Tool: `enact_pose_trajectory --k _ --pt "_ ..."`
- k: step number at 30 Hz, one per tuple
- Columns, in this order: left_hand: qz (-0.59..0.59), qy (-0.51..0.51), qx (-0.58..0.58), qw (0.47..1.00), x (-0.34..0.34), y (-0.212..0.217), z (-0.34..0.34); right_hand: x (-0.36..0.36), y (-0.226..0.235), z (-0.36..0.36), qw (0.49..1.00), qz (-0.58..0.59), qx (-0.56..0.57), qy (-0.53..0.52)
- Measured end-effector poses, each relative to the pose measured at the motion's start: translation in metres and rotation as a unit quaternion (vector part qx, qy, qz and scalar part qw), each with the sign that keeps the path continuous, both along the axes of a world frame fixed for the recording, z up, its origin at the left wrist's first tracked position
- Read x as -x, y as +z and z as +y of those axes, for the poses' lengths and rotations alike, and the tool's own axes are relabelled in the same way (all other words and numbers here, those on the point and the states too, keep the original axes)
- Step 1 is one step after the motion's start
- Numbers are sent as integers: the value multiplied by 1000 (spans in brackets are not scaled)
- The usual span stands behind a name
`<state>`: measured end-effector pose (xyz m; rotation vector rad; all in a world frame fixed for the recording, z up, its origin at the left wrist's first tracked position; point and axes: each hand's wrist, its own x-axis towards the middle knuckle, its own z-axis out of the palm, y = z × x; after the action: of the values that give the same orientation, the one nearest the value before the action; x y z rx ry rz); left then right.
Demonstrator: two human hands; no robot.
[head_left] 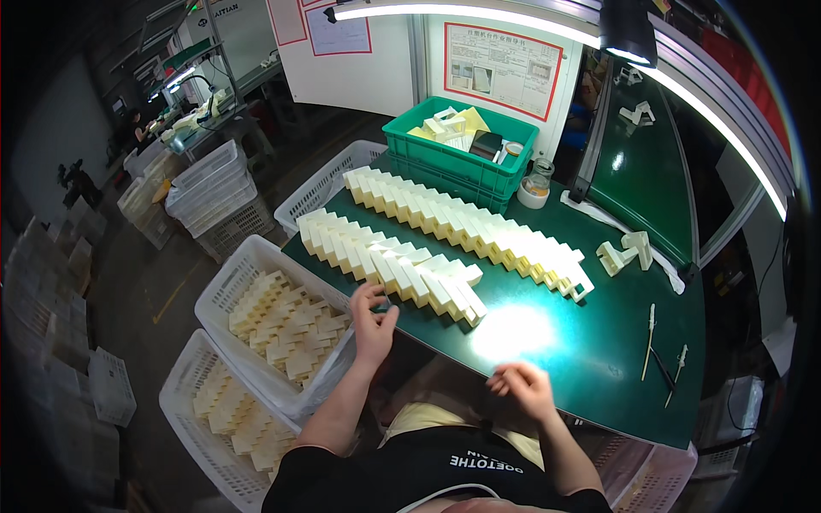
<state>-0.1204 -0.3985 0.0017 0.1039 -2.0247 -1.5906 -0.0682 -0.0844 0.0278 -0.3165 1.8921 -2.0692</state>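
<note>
Head view shows both bare hands near the front edge of a green worktop [590,363] where cream plastic parts stand in two long slanting rows. The near row [395,267] starts by the worktop's left corner and follows the front edge to about its middle, with a few parts lying on top. Behind it the far row [466,224] runs roughly alongside, its right end reaching further toward the right edge.

The left hand [374,323] is just beside the near row at the front edge, fingers loosely bent, thumb spread away from them, nothing visible between; I cannot tell whether it touches the row. The right hand [525,389] is over the front edge, right of the near row, fingers curled and close together; I cannot tell whether the thumb meets them.

A green crate [453,171] of mixed items sits at the far edge, a glass jar [540,176] beside it. Two loose parts [637,243] lie near the far right corner, and two thin rods [651,329] and a dark tool [663,369] near the right edge. Left of the worktop, an upper basket [215,286] and a lower basket [182,410], both white, hold more cream parts.
</note>
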Motion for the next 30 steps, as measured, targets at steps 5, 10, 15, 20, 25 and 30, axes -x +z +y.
enact_pose_trajectory --k 5,10,15,20,25,30 --pt "47 98 63 992 36 -14 -31 82 -3 -18 972 66 -206 -89" --pt "-1 6 -53 999 62 -4 -11 119 18 -47 955 47 -294 -8" --pt "23 -91 -164 982 68 8 52 39 -27 -23 990 -72 -103 -65" --pt "39 -380 -151 912 18 43 186 -110 -20 34 981 31 -103 -160" --pt "-35 -567 -142 811 -40 27 283 -209 -54 77 953 -89 -200 -208" --pt "-29 -668 -37 743 -78 26 337 -314 -28 102 899 -2 -234 -369"
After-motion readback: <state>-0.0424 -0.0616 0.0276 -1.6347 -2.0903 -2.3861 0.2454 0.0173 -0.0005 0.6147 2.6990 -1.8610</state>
